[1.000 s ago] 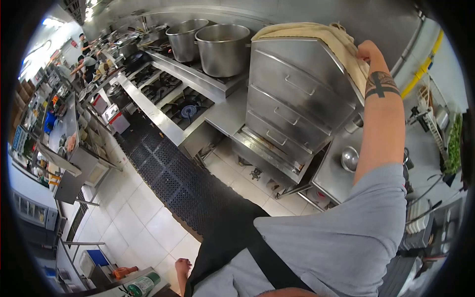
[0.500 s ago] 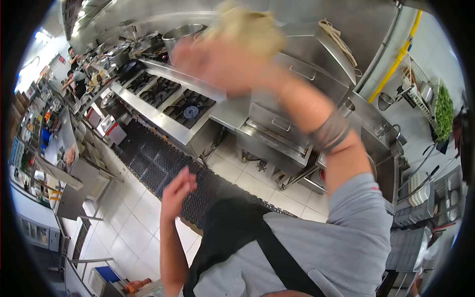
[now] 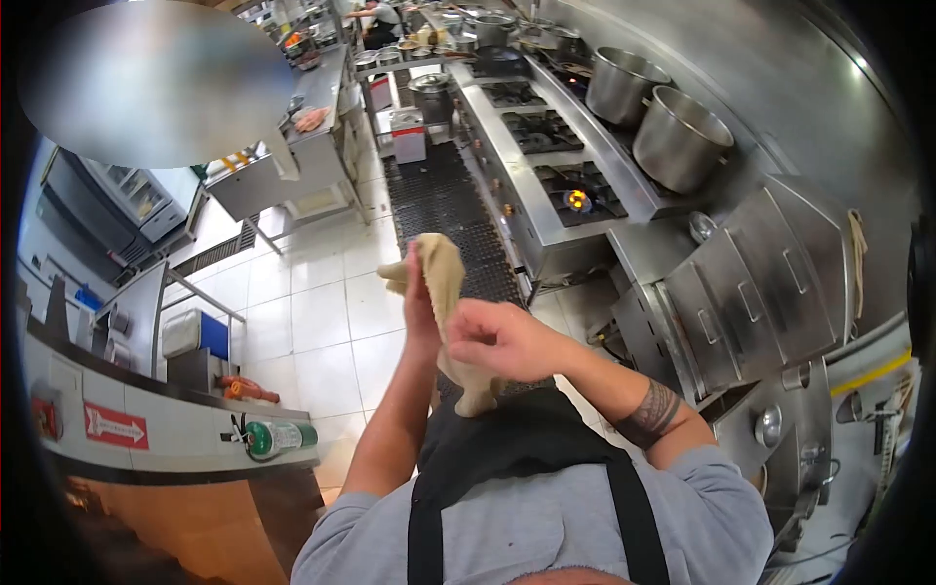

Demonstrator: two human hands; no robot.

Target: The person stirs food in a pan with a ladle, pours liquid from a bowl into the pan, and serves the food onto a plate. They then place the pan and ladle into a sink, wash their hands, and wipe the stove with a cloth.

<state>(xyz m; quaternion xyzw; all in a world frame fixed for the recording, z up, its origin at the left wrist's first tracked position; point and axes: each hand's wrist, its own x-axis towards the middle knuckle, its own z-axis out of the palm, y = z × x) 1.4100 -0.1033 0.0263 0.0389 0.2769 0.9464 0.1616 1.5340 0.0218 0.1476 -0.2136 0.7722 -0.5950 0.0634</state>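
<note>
A beige cloth (image 3: 444, 273) hangs in folds in front of my chest, its lower end reaching the black apron (image 3: 526, 439). My left hand (image 3: 419, 307) is upright at the cloth's left side, holding it, with part of the fingers hidden behind the fabric. Curled closed, my right hand (image 3: 507, 339) grips the cloth at its middle, and the fabric comes out above and below it.
Ahead runs a steel stove (image 3: 531, 185) with an orange flame on its nearest burner (image 3: 577, 200). Two tall pots (image 3: 682, 141) stand behind the burners. A black mat (image 3: 453, 210) lies along the stove. A fire extinguisher (image 3: 278, 437) is at lower left. Another person (image 3: 375, 19) works far back.
My right hand has come down from high up with the cloth, and my left hand has met it. The view has turned right. The near burner now shows an orange flame.
</note>
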